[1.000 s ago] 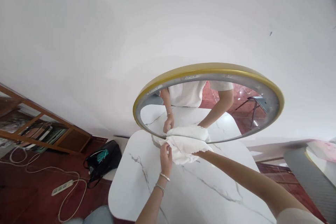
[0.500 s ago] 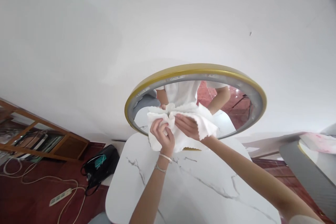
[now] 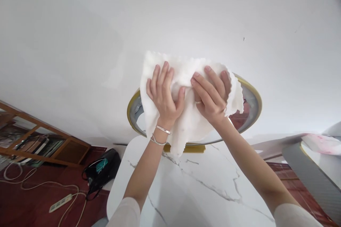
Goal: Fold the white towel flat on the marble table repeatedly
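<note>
Beyond both hands rises the pale wall point(image 3: 170, 14), and below them, under the forearms, spreads the white tabletop point(image 3: 191, 184), veined with grey. Directly behind the hands is the mirror point(image 3: 239, 117), gold-rimmed, with a gold base point(image 3: 198, 148) showing below the hands; most of its glass is covered, and slivers appear to the outer side of each hand.

The cloth point(image 3: 191, 117) is white and matte, with finely scalloped edges. It is rumpled: the far left corner stands out pointed, the right side is ruffled and doubled over, and a thick fold hangs to a narrow tip.

It lies under both hands, against the mirror, reaching past the fingertips and out beyond either side. The hanging fold drops from between the hands to below the wrists.

The right hand point(image 3: 211, 99) rests with fingers extended and slightly bent on the cloth; whether its thumb pinches any, I cannot tell. The left hand point(image 3: 163, 99) is spread flat on it. Bracelets point(image 3: 163, 130) circle the left wrist; a ring point(image 3: 198, 102) sits on the right hand.
</note>
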{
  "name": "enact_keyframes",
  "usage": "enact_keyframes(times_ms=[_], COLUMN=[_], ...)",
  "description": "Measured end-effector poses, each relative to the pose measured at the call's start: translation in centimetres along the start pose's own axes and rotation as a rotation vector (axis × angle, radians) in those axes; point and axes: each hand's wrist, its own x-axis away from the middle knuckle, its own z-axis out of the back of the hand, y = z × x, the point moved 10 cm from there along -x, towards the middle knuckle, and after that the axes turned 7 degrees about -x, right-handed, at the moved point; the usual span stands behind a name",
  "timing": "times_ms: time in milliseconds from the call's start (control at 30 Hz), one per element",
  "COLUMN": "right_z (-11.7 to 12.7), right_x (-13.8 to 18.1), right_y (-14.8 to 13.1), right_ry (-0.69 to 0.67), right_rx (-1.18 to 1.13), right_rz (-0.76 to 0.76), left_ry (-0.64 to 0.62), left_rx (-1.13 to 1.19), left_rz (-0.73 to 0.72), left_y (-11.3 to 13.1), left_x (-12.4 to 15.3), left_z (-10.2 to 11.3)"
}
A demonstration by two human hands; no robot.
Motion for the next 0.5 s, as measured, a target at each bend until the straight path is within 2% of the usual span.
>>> enact_keyframes(times_ms=[133,267,367,500], right_z=[-2.0,-3.2,-3.9,-6.2], right_x=[5.5,12.4,17.0,23.2], right_y=[0.7,-0.7,-1.5,-3.3], right_ry=[-0.152,-0.243,-0.330,-0.696], right_rx=[-0.099,-0.256,-0.413,-0.477], right_rz=[-0.032,0.019,-0.057,-0.035], left_ry=[-0.049,-0.118,-0.208,-0.421], left_rx=[-0.050,-0.080,-0.052,-0.043], left_rz=[-0.085,-0.193,-0.166,-0.072], left_y=[0.0,-0.2,-1.1,-1.9], left_x=[3.9,10.5,15.9,22.6], left_z=[-0.4,-0.8,-1.2,-2.3])
